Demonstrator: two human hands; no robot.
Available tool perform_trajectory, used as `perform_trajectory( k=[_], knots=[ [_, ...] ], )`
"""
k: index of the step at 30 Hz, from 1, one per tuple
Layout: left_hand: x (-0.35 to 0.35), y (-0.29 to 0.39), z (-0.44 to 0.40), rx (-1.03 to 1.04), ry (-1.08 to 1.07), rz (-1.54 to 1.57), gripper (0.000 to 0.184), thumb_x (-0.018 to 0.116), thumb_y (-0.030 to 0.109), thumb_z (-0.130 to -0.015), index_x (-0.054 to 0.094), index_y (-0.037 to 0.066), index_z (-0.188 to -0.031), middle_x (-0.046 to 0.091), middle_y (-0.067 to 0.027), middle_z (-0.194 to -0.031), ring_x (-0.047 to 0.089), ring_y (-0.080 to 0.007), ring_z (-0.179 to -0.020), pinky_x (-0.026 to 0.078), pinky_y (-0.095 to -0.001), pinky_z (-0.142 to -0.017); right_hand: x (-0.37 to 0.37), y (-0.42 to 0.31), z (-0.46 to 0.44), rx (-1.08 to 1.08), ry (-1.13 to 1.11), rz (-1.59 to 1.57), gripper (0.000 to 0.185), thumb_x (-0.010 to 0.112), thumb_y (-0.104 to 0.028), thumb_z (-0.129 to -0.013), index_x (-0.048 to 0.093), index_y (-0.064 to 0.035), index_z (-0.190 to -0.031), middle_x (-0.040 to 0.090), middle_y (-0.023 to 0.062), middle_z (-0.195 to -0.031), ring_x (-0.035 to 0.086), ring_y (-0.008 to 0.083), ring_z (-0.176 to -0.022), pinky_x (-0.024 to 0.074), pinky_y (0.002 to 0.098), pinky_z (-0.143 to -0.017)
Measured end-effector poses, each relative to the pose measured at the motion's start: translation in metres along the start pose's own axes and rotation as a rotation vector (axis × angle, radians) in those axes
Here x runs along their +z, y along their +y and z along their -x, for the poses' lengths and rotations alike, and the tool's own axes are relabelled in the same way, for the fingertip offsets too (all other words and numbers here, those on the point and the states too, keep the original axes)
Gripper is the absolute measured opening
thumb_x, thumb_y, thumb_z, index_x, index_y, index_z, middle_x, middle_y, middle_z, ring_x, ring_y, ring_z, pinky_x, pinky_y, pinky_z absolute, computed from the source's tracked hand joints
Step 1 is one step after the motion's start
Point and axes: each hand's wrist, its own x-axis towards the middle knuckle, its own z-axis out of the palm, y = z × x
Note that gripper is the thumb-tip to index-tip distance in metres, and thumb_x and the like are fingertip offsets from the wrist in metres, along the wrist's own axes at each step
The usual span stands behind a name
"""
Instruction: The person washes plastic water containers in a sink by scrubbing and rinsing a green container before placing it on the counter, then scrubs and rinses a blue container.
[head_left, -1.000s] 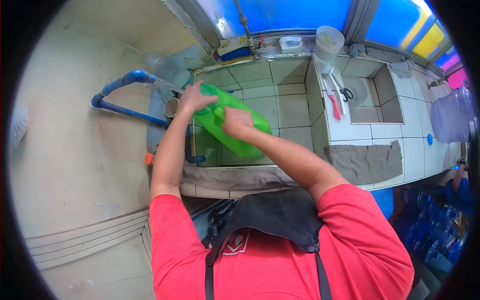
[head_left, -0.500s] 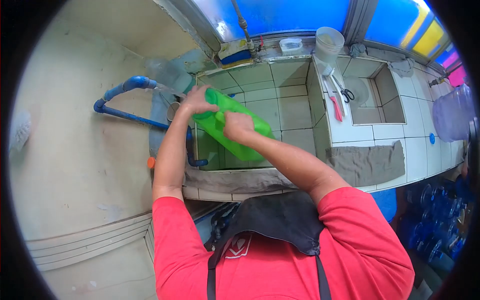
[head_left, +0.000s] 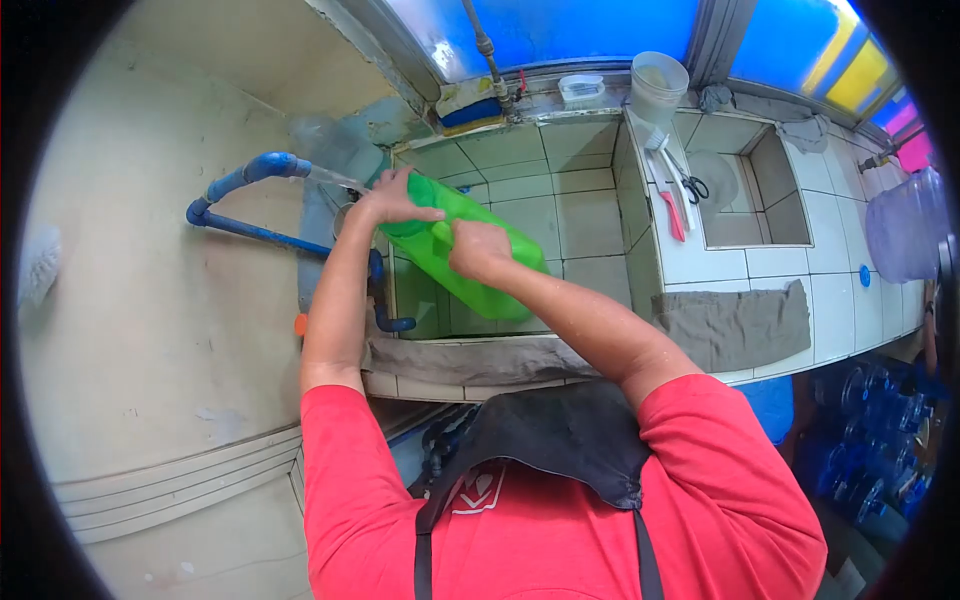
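A translucent green plastic jug (head_left: 478,262) lies tilted over the tiled basin (head_left: 588,228), its mouth end toward the upper left. My right hand (head_left: 480,250) is closed around the jug's handle. At the mouth end, my left hand (head_left: 396,198) holds the rim, thumb stretched along the jug and fingers partly hidden on the far side. Water (head_left: 335,178) runs from the open end of a blue pipe (head_left: 272,168) onto the jug's mouth and my left fingers.
A grey cloth (head_left: 470,360) covers the basin's front edge, and another cloth (head_left: 735,325) lies to the right. Brushes (head_left: 672,215) and black-handled scissors (head_left: 694,188) lie beside a smaller basin (head_left: 780,190). A white bucket (head_left: 657,88) stands at the back, a clear water bottle (head_left: 905,225) far right.
My left hand has shifted slightly left along the jug's mouth end, its thumb now straighter. The jug has moved slightly left; my right hand still holds its handle. Water keeps running.
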Motion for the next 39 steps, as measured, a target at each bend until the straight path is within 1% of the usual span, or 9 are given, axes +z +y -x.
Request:
perform_trajectory(
  k=[2,8,15,18,24,30,33,35,39],
  knots=[
    [0.006,-0.006,0.001,0.171,0.112,0.083,0.119,0.085,0.058,-0.05,0.037,0.009,-0.147,0.042,-0.0276,-0.141,0.048,-0.0437,-0.126,0.043,-0.0445,-0.105,0.005,-0.002,-0.003,0.005,0.007,-0.003,0.028,0.062,-0.013,-0.076,0.064,-0.0059,-0.103,0.07,0.0175,-0.097,0.068,0.0343,-0.092,0.0538,0.0451,-0.079],
    [-0.004,0.011,0.024,0.072,0.216,0.159,0.097,0.085,0.048,-0.049,0.054,0.01,-0.133,0.055,-0.0255,-0.127,0.055,-0.0392,-0.119,0.046,-0.0454,-0.102,0.01,-0.003,-0.001,0.002,0.042,0.012,0.027,0.062,-0.011,-0.075,0.063,-0.0055,-0.102,0.071,0.0171,-0.096,0.069,0.0343,-0.092,0.0539,0.046,-0.078],
    [0.0,0.01,0.027,0.041,0.274,0.172,0.099,0.086,0.051,-0.05,0.053,0.01,-0.134,0.057,-0.0254,-0.123,0.058,-0.0407,-0.113,0.046,-0.0459,-0.1,0.004,0.003,-0.003,-0.025,0.035,0.049,0.023,0.063,-0.013,-0.078,0.065,-0.0062,-0.1,0.071,0.0155,-0.099,0.069,0.0312,-0.095,0.0548,0.0416,-0.08],
    [0.004,-0.01,0.029,0.184,0.208,0.234,0.098,0.085,0.055,-0.054,0.052,0.01,-0.135,0.054,-0.0253,-0.128,0.053,-0.0401,-0.121,0.043,-0.046,-0.104,0.011,0.001,-0.005,-0.05,0.049,0.03,0.024,0.062,-0.012,-0.075,0.064,-0.0054,-0.099,0.071,0.0177,-0.094,0.069,0.0346,-0.09,0.0539,0.0459,-0.077],
    [0.04,-0.029,0.02,0.489,0.468,0.417,0.089,0.083,0.049,-0.062,0.051,0.012,-0.137,0.046,-0.023,-0.137,0.039,-0.038,-0.133,0.036,-0.046,-0.11,0.018,-0.009,0.0,-0.033,0.044,0.024,0.027,0.062,-0.013,-0.077,0.061,-0.0044,-0.103,0.071,0.0177,-0.094,0.069,0.0342,-0.089,0.0539,0.0463,-0.076],
    [0.052,-0.006,0.019,0.297,0.587,0.361,0.086,0.082,0.042,-0.061,0.052,0.01,-0.135,0.049,-0.0213,-0.135,0.05,-0.0396,-0.123,0.04,-0.0459,-0.106,0.017,-0.01,0.003,-0.012,0.049,0.015,0.029,0.062,-0.013,-0.079,0.059,-0.0042,-0.106,0.071,0.0174,-0.093,0.069,0.0348,-0.088,0.0539,0.0463,-0.076],
    [0.057,0.026,0.024,-0.043,0.737,0.435,0.092,0.082,0.046,-0.057,0.05,0.009,-0.135,0.054,-0.0222,-0.127,0.049,-0.0385,-0.123,0.04,-0.0457,-0.106,0.023,-0.01,-0.001,-0.007,0.058,0.035,0.028,0.062,-0.013,-0.079,0.059,-0.0044,-0.106,0.071,0.0175,-0.094,0.069,0.0348,-0.089,0.054,0.0462,-0.076],
    [0.042,0.046,0.035,-0.415,0.679,0.407,0.101,0.079,0.058,-0.061,0.043,0.01,-0.142,0.053,-0.0276,-0.131,0.046,-0.0394,-0.128,0.04,-0.0455,-0.106,0.023,-0.009,-0.002,-0.01,0.054,0.03,0.028,0.061,-0.013,-0.08,0.059,-0.0044,-0.106,0.071,0.0174,-0.094,0.069,0.0348,-0.09,0.054,0.0461,-0.077],
    [0.0,0.023,0.024,-0.34,0.268,0.231,0.116,0.073,0.074,-0.06,0.034,0.01,-0.148,0.043,-0.0335,-0.141,0.041,-0.0415,-0.135,0.039,-0.0463,-0.107,0.019,-0.005,0.004,-0.028,0.028,0.033,0.029,0.06,-0.013,-0.08,0.059,-0.0044,-0.107,0.071,0.0172,-0.095,0.069,0.0344,-0.091,0.0542,0.0457,-0.077]
  ],
)
